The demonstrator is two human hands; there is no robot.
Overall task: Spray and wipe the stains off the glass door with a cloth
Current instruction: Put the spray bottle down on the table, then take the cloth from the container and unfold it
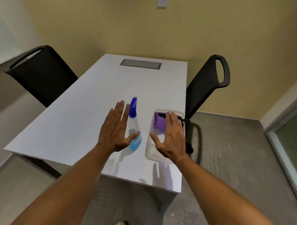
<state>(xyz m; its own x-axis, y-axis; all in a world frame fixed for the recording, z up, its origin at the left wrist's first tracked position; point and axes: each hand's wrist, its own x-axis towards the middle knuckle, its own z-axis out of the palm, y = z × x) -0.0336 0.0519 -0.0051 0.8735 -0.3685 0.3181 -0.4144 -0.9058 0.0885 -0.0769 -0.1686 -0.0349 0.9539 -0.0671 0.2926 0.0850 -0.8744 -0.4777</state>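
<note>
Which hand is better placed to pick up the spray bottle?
Left. The left hand hovers open right beside the spray bottle, thumb near its base; the right hand is over the clear bin.

No legible txt, labels or nos. anywhere; spray bottle (134,123) shows no readable label.

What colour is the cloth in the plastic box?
Purple. The cloth shows best in the head view, under the right hand.

Upright clear spray bottle (134,123), blue trigger head, blue liquid low; purple cloth (159,121) folded in a clear tub.
</note>
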